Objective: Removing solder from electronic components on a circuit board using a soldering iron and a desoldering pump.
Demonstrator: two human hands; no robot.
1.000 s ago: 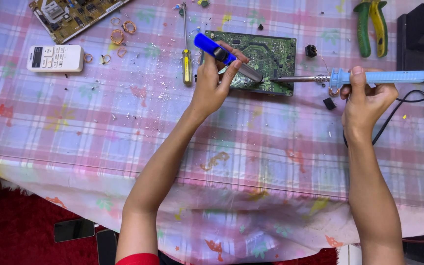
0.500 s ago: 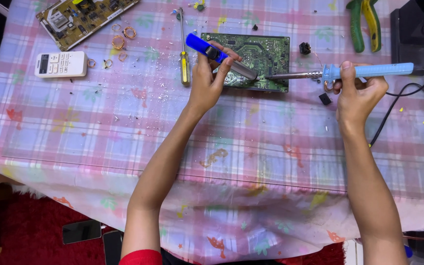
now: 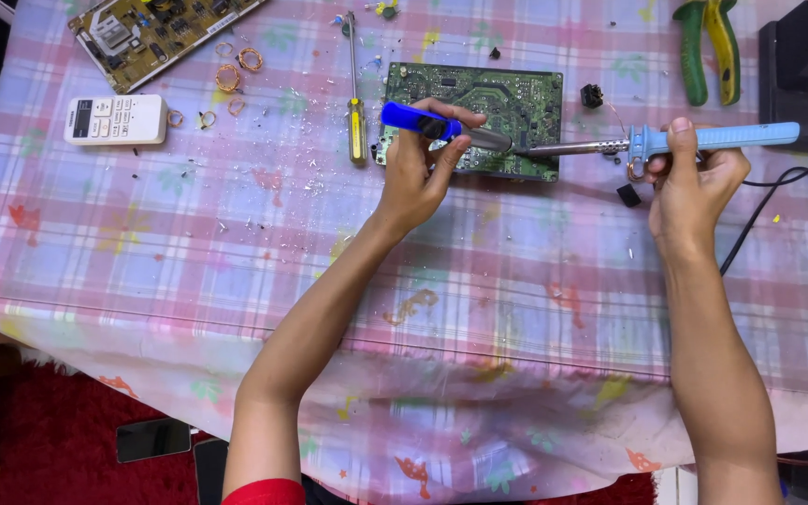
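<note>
Left hand (image 3: 418, 173) clamped on a blue desoldering pump (image 3: 441, 127), right hand (image 3: 689, 182) clamped on a light-blue soldering iron (image 3: 675, 141). Both tips meeting over the green circuit board (image 3: 507, 103) near the worktop's (image 3: 236, 252) far edge. Yellow-handled screwdriver (image 3: 355, 112) just beside the board's left edge; white remote (image 3: 114, 119) toward the far left corner.

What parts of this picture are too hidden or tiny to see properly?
- Head view: where the soldering iron tip meets the green circuit board is too small to make out.
- The left hand covers part of the blue desoldering pump and the board's edge.
- The pliers and the second circuit board are cut off by the top edge.
- The black box is cut off at the right edge.
</note>
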